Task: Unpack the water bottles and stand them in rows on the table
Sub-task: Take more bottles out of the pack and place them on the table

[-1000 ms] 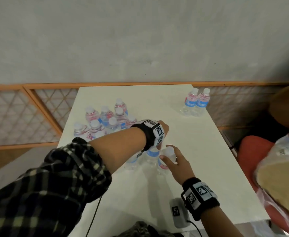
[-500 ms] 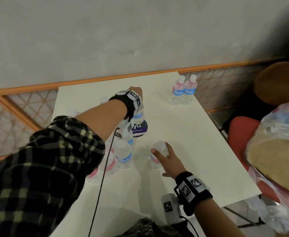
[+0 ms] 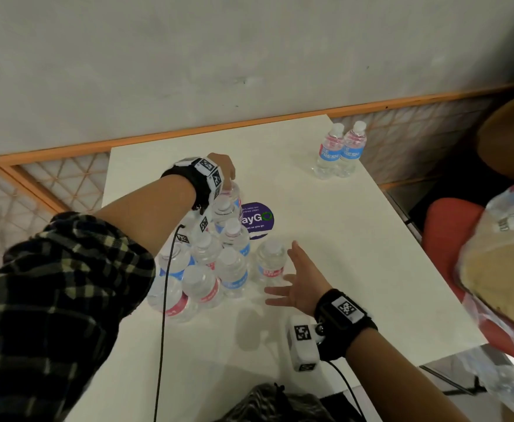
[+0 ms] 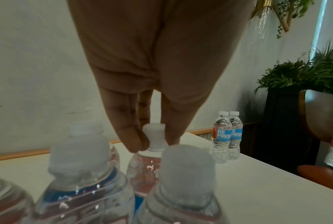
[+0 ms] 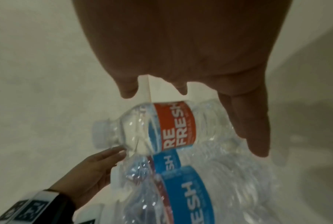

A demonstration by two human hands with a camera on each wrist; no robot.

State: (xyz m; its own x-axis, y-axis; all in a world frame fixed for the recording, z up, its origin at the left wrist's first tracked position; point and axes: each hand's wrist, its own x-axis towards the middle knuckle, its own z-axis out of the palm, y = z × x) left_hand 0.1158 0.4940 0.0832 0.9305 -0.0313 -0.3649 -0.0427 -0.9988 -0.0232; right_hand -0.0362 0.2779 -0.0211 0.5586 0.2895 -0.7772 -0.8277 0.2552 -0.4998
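"RE FRESH" is printed in white on the blue labels of the two bottles (image 4: 226,136) standing at the right of the left wrist view; only "FRESH" is legible on them (image 3: 340,152) at the upper right of the head view. The same words are read on the red label of a bottle (image 5: 173,125) at the centre of the right wrist view. "ayGO" is shown on a purple round sticker (image 3: 259,220) on the table (image 3: 340,239), its small print unreadable.

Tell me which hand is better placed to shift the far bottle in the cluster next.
Left. The left hand already pinches the far bottle's cap between its fingertips, while the right hand lies open beside the nearest bottle, holding nothing.
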